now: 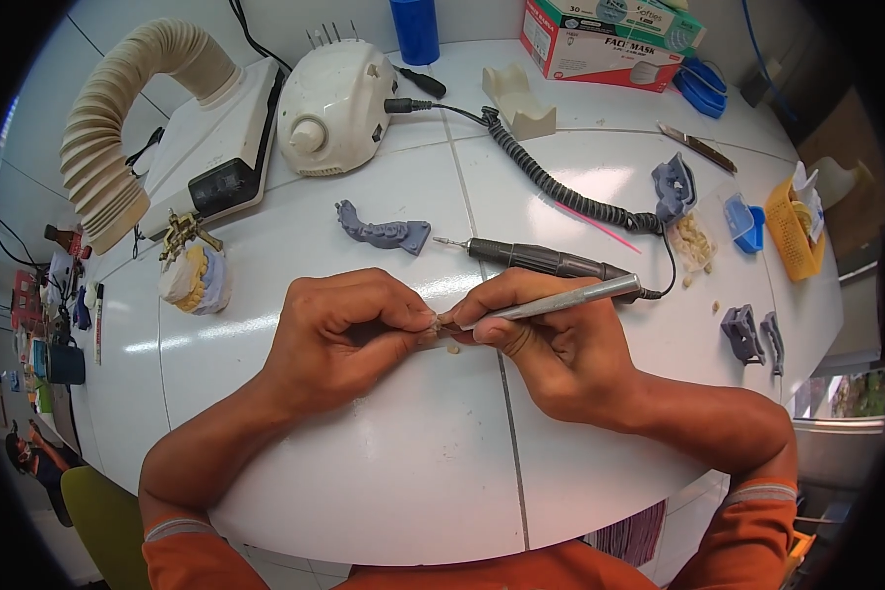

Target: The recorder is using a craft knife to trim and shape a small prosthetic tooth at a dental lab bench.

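Note:
My left hand (339, 334) is closed in a pinch at the middle of the table, its thumb and fingertips on a small pale piece (436, 321), mostly hidden. My right hand (570, 344) grips a silver pen-shaped hand tool (570, 298) like a pencil. The tool slants down to the left; its tip meets the left fingertips and cannot be made out. On the table just below the fingertips lies a small tooth-coloured bit (453, 349). Beyond my hands are a grey dental model (382, 229) and a black rotary handpiece (551, 261) with a burr in its end.
A control unit (332, 113) and a hose (103, 128) stand back left, near a plaster dental model (202, 279). At the right are a grey model (675, 187), pale bits in a bag (693, 241), a knife (696, 147) and a yellow basket (795, 234). Boxes (600, 49) stand behind.

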A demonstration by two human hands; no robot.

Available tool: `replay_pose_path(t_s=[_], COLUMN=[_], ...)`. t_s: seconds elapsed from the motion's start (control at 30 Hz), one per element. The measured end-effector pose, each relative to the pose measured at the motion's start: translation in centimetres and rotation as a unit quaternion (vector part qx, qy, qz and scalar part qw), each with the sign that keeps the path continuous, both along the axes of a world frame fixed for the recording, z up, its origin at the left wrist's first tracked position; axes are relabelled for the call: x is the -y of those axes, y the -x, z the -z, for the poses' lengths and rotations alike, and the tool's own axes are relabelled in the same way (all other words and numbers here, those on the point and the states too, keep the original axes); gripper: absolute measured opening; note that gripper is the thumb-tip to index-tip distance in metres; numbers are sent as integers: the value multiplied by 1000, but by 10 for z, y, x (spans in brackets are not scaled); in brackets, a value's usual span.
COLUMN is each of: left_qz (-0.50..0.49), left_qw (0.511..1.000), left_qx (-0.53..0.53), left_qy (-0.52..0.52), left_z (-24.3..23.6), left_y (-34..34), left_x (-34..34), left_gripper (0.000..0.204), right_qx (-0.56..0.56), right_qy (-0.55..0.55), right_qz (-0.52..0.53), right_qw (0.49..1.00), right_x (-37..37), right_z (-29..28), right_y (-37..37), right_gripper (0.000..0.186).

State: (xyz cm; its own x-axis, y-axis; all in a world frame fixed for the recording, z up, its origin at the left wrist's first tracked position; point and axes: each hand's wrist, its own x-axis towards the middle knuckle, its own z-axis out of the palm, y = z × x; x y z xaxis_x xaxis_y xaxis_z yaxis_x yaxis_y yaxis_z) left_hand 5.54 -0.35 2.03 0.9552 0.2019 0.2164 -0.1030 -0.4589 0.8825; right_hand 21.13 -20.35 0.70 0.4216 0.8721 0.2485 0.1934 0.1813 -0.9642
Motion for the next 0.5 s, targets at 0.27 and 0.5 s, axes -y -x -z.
replay_pose_path(t_s=[0.27,0.5], left_qz=[3,4], left_qw=[1000,1000], left_qx=[-2,1], left_qy=[-6,5], left_z=[0,1], left_y=[0,0], left_x=[-1,-2], left_gripper=[13,13], right_qx=[7,13], right_qy=[-8,79], right_qz=[9,-53], right_qw=[1000,995], right_x=[-1,6], right_z=[2,-9], right_y=[0,-6], right_gripper=[10,18])
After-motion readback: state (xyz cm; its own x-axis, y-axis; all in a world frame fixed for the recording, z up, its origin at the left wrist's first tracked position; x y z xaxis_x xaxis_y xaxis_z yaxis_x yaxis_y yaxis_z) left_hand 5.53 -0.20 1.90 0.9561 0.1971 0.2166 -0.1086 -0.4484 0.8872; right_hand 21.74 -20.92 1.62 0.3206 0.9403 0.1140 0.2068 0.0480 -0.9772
